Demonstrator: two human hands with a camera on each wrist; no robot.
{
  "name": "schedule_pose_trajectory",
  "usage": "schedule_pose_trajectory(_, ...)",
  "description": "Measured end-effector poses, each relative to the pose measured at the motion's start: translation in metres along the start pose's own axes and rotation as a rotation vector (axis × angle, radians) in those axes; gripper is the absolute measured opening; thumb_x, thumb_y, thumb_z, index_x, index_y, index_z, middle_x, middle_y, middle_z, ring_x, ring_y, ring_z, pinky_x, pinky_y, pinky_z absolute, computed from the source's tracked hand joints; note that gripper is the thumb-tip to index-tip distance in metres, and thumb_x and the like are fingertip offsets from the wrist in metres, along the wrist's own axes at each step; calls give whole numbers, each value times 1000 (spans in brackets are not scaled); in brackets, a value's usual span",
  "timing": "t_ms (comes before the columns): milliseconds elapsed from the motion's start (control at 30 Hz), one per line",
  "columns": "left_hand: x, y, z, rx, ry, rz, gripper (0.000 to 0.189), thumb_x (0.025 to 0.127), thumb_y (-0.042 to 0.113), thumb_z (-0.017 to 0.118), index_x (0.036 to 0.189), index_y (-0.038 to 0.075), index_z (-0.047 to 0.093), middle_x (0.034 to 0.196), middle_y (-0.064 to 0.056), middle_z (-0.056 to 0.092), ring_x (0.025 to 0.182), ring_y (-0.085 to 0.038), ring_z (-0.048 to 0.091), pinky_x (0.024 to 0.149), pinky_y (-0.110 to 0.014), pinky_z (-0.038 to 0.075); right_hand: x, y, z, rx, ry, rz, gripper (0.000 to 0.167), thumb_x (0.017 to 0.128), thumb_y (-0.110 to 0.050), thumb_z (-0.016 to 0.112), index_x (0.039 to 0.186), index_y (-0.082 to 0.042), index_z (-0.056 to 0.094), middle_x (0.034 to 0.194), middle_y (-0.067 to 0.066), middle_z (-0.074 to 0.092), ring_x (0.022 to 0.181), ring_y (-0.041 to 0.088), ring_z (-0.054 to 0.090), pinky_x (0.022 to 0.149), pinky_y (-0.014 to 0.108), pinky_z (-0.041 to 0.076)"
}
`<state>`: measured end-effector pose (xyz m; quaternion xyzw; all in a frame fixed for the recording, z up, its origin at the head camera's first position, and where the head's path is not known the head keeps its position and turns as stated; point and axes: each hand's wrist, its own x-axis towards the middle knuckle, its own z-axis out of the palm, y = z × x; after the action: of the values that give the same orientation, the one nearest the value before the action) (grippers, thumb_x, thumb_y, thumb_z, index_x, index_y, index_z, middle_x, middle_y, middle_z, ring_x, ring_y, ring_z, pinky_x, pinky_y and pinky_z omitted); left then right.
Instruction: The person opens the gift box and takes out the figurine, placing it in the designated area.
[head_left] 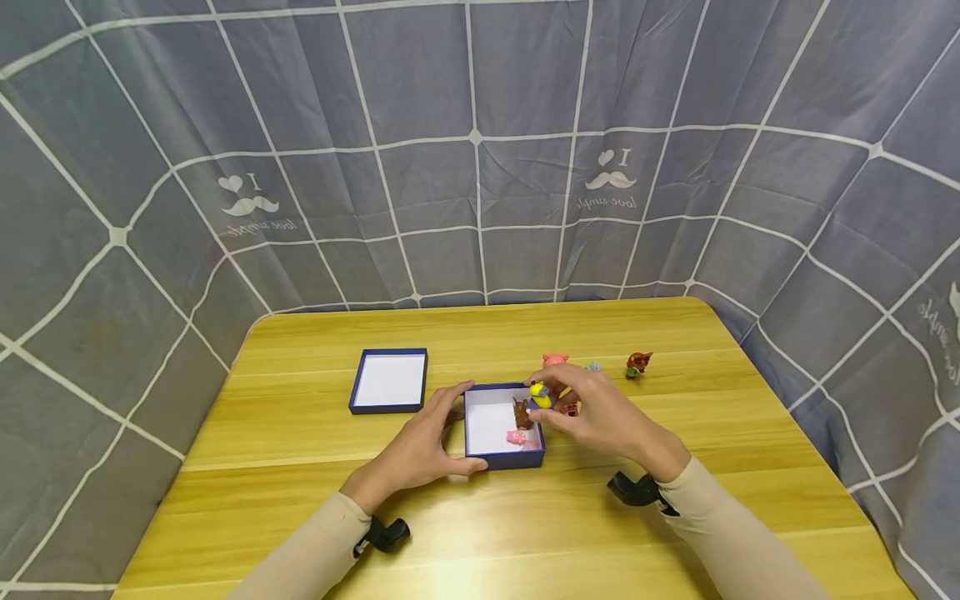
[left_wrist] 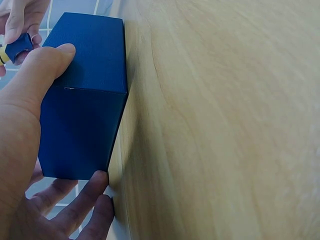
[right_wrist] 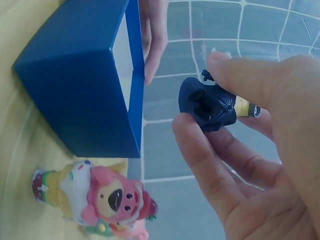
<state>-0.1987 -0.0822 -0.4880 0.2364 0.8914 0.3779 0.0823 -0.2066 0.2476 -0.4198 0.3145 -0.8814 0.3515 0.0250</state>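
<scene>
My left hand [head_left: 420, 446] holds the open blue box [head_left: 513, 460], thumb against its near wall and fingers around the far side. Inside the white-lined box lie a brown figurine [head_left: 522, 414] and a small pink figurine [head_left: 516, 437], both toward the right. Over the box's right rim, my right hand [head_left: 607, 417] pinches a yellow-and-blue Minion figurine [head_left: 540, 393] between thumb and fingers. In the right wrist view the Minion's dark base [right_wrist: 192, 95] faces the camera, tilted on its side. Fingers hide part of its body.
The box's lid [head_left: 388, 381] lies to the left, white inside up. Beyond my right hand stand a pink figurine [head_left: 555, 359], a pale blue one [head_left: 592, 367] and a red-brown one with green [head_left: 637, 364]. A pink bear figurine [right_wrist: 117, 195] stands beside the box. A grey curtain [head_left: 472, 183] hangs behind the table.
</scene>
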Motion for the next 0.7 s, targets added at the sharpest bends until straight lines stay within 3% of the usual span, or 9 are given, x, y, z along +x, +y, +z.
schedule_pose_trajectory(700,-1,-1,0,-7,-2,-2,126,88,57,102,185,21,31,176,-13,50,153,-32,62,131,-61,52,-16,15,-16,-75,132,15,42,95,-18,100,128,-12,76,109,-2,82,91,9,74,79,28,66)
